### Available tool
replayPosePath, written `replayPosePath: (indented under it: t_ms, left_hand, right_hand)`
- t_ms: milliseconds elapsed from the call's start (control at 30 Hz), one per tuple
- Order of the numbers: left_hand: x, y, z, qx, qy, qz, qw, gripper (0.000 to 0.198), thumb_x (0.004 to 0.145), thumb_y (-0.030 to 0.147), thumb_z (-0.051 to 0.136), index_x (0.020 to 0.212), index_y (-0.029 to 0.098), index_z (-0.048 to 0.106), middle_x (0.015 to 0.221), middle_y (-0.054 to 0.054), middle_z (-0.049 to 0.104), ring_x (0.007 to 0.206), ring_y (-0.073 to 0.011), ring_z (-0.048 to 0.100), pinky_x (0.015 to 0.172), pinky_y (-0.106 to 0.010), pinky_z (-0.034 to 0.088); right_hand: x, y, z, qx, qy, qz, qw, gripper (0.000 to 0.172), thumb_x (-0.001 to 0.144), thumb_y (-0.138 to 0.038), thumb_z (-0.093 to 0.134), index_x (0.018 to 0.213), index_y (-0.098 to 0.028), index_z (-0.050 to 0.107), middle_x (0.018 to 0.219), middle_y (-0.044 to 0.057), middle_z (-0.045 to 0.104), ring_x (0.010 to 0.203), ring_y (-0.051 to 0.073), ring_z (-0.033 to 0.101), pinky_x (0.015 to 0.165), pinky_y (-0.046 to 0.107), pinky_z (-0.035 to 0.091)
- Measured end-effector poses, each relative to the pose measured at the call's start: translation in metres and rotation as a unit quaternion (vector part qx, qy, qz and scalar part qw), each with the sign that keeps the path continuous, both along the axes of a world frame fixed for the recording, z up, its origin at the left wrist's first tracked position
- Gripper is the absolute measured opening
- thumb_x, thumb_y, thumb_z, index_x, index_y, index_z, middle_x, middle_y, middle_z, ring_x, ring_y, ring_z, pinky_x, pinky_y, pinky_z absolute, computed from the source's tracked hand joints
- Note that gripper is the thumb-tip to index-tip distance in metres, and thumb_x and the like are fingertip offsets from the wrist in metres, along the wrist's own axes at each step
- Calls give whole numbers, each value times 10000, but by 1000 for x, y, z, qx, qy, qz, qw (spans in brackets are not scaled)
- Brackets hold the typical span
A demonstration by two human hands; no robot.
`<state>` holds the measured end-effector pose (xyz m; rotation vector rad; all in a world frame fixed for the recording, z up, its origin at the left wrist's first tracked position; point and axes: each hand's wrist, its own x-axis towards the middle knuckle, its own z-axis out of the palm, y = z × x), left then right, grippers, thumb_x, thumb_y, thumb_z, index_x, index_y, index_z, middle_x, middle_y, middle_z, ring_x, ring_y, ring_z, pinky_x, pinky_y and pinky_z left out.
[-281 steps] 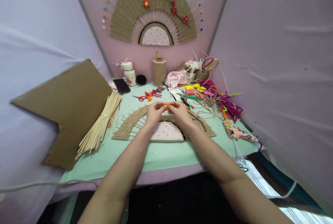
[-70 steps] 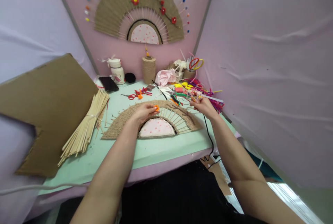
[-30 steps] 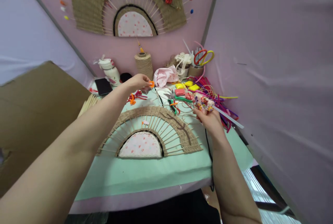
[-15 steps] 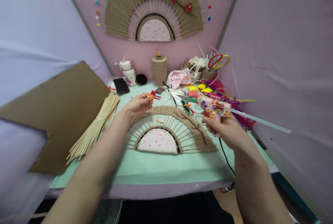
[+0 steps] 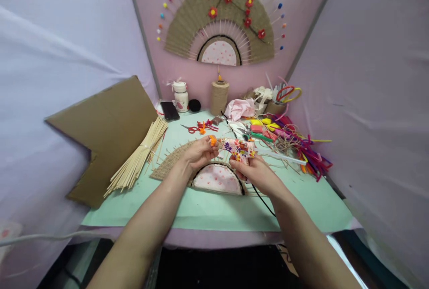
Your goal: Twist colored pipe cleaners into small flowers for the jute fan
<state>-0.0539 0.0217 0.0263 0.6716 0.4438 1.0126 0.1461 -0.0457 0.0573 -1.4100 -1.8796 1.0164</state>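
Pinched in the fingers of my left hand (image 5: 197, 152) is a small orange flower (image 5: 212, 140). My right hand (image 5: 256, 170) grips a flower-patterned glue gun (image 5: 237, 147) by its handle, and a long clear glue stick (image 5: 284, 157) sticks out of its back. The gun's nozzle end points left, close to the orange flower; whether they touch I cannot tell. Beneath both hands lies a woven half-round fan (image 5: 172, 163) with a pink-spotted white centre (image 5: 217, 179). My hands and the gun hide part of its top and right side.
Red scissors (image 5: 192, 129) and small red and orange pieces lie behind my left hand. A bundle of thin sticks (image 5: 136, 159) and cardboard (image 5: 103, 128) are at left. Twine (image 5: 220, 96) stands at the back; coloured pipe cleaners (image 5: 295, 141) lie right. A finished fan (image 5: 187, 25) hangs on the wall.
My right hand has brought the glue gun left, and my left hand has moved the orange flower right, so the two are now close together. The camera view has shifted.
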Motion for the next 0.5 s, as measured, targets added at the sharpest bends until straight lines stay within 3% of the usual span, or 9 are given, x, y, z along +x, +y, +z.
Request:
replayPosePath:
  t_ms: [500]
  left_hand:
    - [-3, 0, -2, 6, 7, -9, 1000, 299, 635, 58, 744, 821, 134, 522, 750, -12, 580, 625, -62, 550, 624, -180, 475]
  right_hand:
    - [-8, 0, -1, -18, 19, 14, 1000, 433, 808, -521, 490, 538, -183, 475, 505, -12, 477, 482, 108, 407, 489, 239, 336]
